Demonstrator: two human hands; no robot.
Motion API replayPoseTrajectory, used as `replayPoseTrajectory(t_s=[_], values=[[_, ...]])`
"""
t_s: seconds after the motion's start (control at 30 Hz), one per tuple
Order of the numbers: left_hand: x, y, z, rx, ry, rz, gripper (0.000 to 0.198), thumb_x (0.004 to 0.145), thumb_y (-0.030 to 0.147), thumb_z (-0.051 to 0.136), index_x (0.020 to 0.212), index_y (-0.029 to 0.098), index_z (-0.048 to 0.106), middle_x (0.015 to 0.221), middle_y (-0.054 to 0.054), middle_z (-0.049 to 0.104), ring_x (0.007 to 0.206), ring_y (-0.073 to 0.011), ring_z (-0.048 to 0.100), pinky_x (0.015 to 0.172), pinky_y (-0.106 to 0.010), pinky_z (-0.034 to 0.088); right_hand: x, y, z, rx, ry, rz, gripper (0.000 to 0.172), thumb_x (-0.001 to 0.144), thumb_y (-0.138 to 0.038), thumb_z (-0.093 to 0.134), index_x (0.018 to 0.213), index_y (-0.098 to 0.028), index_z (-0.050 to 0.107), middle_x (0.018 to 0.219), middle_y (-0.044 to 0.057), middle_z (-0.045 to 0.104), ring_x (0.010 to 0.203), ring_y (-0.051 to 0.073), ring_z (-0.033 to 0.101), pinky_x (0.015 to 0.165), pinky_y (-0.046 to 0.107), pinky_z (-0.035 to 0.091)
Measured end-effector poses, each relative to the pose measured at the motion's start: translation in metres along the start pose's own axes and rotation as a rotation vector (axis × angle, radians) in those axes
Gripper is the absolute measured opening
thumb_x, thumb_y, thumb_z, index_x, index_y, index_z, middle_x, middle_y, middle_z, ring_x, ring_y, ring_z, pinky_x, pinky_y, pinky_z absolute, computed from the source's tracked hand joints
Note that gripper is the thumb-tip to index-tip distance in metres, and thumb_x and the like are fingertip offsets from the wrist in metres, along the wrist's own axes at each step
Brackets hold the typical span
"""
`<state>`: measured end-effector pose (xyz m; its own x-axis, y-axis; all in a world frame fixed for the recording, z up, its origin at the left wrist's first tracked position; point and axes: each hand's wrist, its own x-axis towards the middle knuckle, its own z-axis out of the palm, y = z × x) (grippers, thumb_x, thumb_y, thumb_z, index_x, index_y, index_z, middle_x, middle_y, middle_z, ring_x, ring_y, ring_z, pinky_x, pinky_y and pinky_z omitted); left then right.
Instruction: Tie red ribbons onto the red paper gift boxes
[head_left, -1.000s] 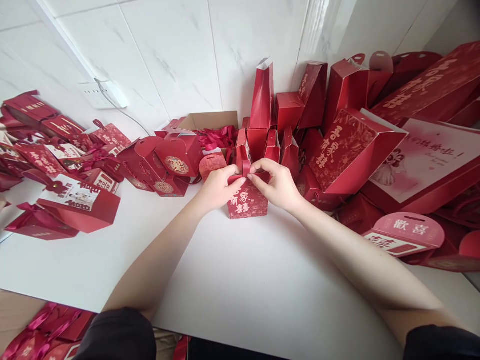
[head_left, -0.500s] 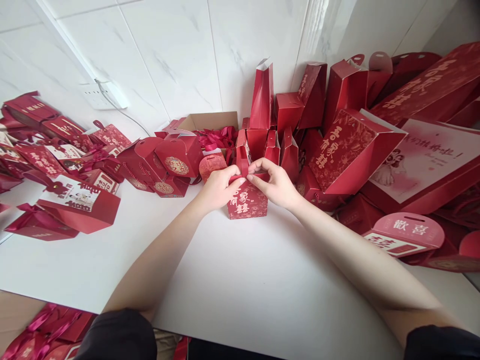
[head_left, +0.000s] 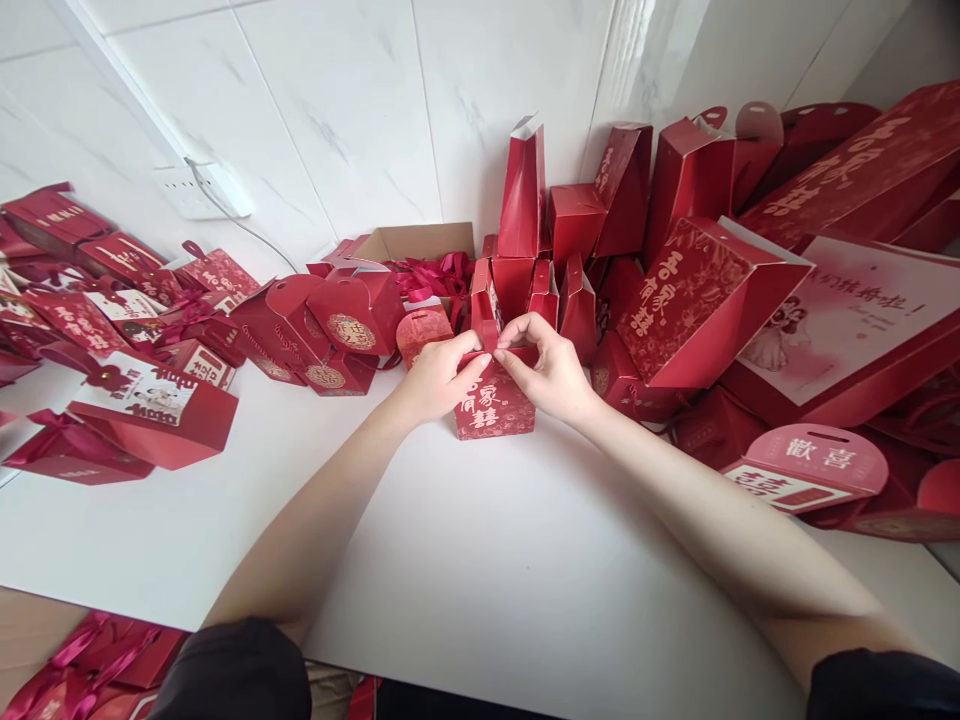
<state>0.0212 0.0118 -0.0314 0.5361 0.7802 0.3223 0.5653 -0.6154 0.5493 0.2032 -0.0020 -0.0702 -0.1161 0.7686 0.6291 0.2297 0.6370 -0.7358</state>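
Far to the left of the patterned red gift box, you have a heap of red favour boxes; nearer to it sit a ribbon-tied box and a box with a white printed label. Closer on the gift box's left, a gold-medallion box is stacked on another, and behind it to the left is an open cardboard carton with magenta ribbon inside.

Your left hand is at the gift box's upper left, its grip closed, thumb and finger pinching red ribbon at the box's top edge. The gift box itself stands upright on the white table, its pale characters facing you. Your right hand is at its upper right, that grip also closed on the ribbon, fingertips just beside those of the left.

Behind the gift box rises a tall narrow box. To its right leans a large open-topped box with matching characters; farther right are a box with a white-and-pink panel and a pink round-topped handle box.
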Motion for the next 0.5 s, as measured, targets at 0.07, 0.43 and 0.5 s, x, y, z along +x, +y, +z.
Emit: replayPoseTrajectory(t_s=[0.07,0.43,0.5], values=[[0.000,0.000,0.000,0.015,0.015,0.003,0.025,0.092,0.030,0.047,0.071,0.019,0.039,0.061,0.005,0.040,0.057,-0.0104,0.038,0.057,-0.025,0.028,0.002,0.002,-0.002,0.030,-0.046,-0.025,0.008,0.089,-0.022,0.055,0.096,-0.022,0.051,0.095,0.003,0.058,0.092,0.017,0.060,0.090,0.034,0.050],[0.002,-0.002,0.000,0.037,0.020,0.006,0.025,0.092,0.028,0.047,0.070,0.019,0.038,0.061,0.005,0.041,0.055,-0.0098,0.036,0.057,-0.024,0.029,0.002,0.011,-0.006,-0.038,-0.116,-0.115,0.017,0.089,-0.028,0.060,0.102,-0.023,0.050,0.101,0.004,0.060,0.096,0.019,0.060,0.090,0.036,0.050],[0.002,-0.003,0.000,0.035,0.014,0.016,0.025,0.092,0.028,0.047,0.070,0.019,0.037,0.062,0.005,0.043,0.056,-0.0097,0.037,0.057,-0.024,0.030,0.001,0.012,-0.005,-0.060,-0.107,-0.123,0.016,0.090,-0.028,0.058,0.103,-0.023,0.050,0.102,0.005,0.061,0.096,0.019,0.061,0.088,0.036,0.050]])
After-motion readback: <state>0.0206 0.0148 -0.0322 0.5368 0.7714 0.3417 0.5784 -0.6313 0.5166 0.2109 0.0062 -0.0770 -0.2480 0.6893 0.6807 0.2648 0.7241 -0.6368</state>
